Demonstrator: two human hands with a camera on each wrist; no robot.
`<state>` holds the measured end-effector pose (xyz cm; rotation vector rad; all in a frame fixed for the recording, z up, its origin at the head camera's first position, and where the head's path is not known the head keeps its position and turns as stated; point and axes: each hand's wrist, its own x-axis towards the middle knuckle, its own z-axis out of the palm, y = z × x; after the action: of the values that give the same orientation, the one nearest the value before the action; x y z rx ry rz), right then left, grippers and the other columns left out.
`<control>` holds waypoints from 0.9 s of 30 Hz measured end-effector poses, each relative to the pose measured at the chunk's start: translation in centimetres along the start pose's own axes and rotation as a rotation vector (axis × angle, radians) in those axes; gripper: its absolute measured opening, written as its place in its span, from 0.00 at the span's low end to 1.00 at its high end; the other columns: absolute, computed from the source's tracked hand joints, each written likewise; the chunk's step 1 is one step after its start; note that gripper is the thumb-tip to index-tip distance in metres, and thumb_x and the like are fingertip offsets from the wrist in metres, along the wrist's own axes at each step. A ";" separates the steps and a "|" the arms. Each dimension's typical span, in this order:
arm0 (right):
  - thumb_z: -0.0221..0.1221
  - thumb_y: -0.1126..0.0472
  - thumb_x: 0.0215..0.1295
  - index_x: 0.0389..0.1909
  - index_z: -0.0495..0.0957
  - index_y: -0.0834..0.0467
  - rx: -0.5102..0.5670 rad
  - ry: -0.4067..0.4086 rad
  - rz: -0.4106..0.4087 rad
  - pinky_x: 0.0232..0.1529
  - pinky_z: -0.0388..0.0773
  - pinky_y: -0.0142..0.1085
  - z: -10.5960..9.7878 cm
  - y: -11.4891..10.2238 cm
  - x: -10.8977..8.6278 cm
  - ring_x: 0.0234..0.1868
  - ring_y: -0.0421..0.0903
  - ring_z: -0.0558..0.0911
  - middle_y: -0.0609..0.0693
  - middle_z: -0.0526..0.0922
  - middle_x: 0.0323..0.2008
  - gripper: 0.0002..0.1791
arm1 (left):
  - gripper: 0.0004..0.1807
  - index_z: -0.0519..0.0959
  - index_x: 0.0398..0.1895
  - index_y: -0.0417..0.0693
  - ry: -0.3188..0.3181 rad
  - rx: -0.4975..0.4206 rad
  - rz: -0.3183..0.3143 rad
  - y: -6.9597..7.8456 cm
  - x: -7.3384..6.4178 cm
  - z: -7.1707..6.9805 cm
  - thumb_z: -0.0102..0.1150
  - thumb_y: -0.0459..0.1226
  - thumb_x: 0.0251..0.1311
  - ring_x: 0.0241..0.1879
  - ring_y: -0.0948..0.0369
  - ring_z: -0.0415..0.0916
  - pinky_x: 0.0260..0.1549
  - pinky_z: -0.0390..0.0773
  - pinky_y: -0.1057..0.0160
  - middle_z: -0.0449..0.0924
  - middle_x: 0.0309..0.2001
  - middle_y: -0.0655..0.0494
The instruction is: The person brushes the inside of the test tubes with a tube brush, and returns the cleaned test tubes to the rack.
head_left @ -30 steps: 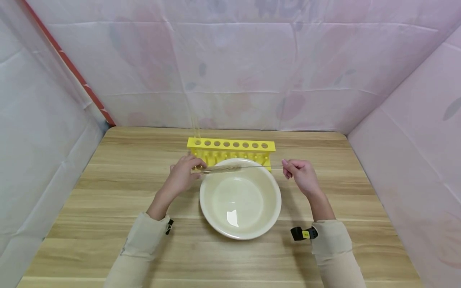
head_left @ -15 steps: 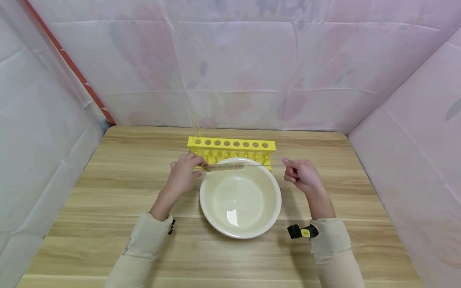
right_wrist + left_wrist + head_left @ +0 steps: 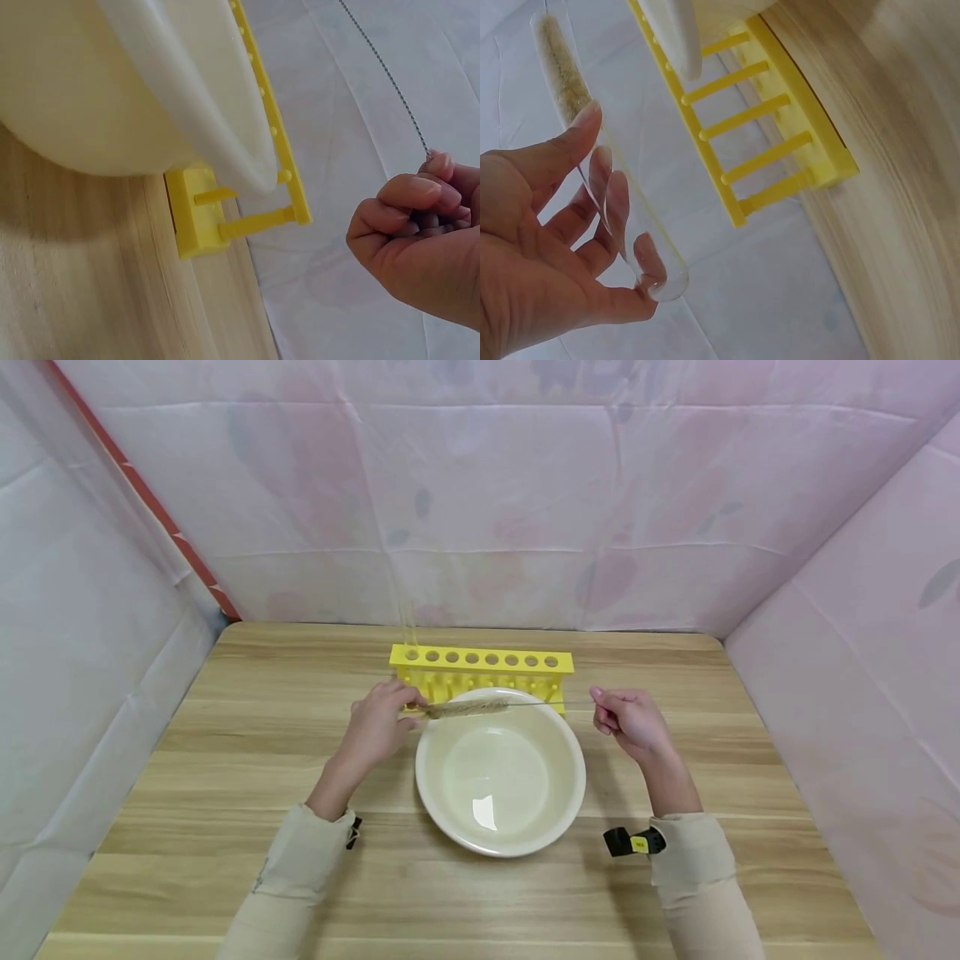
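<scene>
In the head view my left hand (image 3: 377,720) holds a clear test tube sideways over the back left rim of a cream basin (image 3: 558,764). The left wrist view shows the thumb and fingers curled round the test tube (image 3: 671,280), its rounded end towards the little finger. Inside its other end sit the tan bristles of a test tube brush (image 3: 561,64). Right of the basin, my right hand (image 3: 636,725) pinches the end of the brush's twisted wire handle (image 3: 386,71) between thumb and forefinger, other fingers curled in. The wire runs nearly level between the hands.
Behind the basin stands a yellow test tube rack (image 3: 482,666), partly hidden by the rim. Another clear tube (image 3: 408,628) stands upright in its leftmost hole. The basin seems to hold clear liquid with a bright reflection. Cloth walls (image 3: 480,510) enclose the wooden table (image 3: 262,735).
My right hand has shifted slightly right, its fingers curled in tighter, and the brush's bristles have slid a little right with it. The left hand stays nearly in place, still holding the test tube.
</scene>
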<state>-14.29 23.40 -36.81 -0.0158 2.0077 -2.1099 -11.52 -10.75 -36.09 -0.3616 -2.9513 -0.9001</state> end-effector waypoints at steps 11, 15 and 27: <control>0.51 0.62 0.67 0.14 0.71 0.66 -0.489 0.069 -0.296 0.19 0.64 0.32 -0.1 0.5 -0.2 0.18 0.49 0.68 0.57 0.69 0.14 0.21 | 0.11 0.79 0.33 0.48 -0.034 -0.053 -0.001 -1.2 0.3 -0.5 0.67 0.28 0.46 0.39 0.52 0.72 0.38 0.71 0.48 0.77 0.36 0.53; 0.52 0.60 0.67 0.13 0.71 0.67 -0.446 0.082 -0.248 0.20 0.65 0.32 -0.1 0.7 -0.2 0.18 0.48 0.68 0.55 0.68 0.13 0.22 | 0.12 0.79 0.34 0.50 0.003 -0.004 -0.010 -0.9 0.1 -0.3 0.66 0.29 0.46 0.43 0.50 0.71 0.38 0.67 0.43 0.77 0.38 0.53; 0.42 0.68 0.70 0.07 0.60 0.59 0.234 -0.045 0.212 0.18 0.56 0.29 -0.2 0.3 -0.1 0.09 0.38 0.56 0.45 0.59 0.09 0.26 | 0.12 0.79 0.35 0.50 0.107 0.168 0.046 -0.2 -0.6 0.8 0.68 0.32 0.46 0.40 0.53 0.70 0.33 0.67 0.47 0.76 0.37 0.54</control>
<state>-14.21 23.56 -37.08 0.1787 1.6455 -2.1700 -10.97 -10.53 -36.92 -0.3595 -2.8806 -0.6397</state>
